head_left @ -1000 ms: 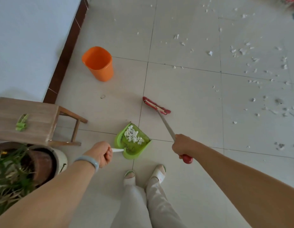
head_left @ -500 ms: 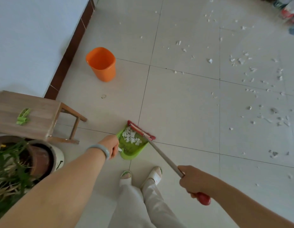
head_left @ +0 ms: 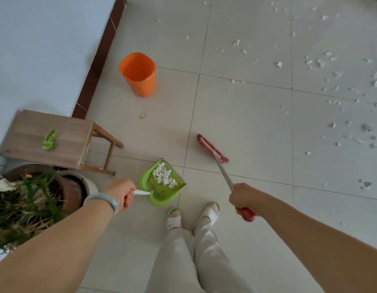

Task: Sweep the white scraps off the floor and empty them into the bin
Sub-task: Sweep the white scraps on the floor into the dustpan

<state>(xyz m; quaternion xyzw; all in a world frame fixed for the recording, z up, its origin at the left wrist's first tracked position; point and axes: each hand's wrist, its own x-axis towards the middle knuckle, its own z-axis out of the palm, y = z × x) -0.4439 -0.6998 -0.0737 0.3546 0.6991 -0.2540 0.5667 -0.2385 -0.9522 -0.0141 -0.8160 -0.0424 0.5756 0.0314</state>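
Swung off the dustpan (head_left: 160, 196), the broom (head_left: 213, 149) points ahead of the gripping right hand (head_left: 244, 197); left hand (head_left: 122, 193) clamps the pan handle, keeping scraps (head_left: 164, 176) in.

Pale bangle (head_left: 107, 200), cream trousers (head_left: 204, 250), white slippers (head_left: 174, 218) (green-trimmed).

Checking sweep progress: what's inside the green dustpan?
A pile of white scraps lies in the dustpan, toward its open edge; the part near the handle is bare green. The pan floor under the pile is covered. The left hand grips the handle.
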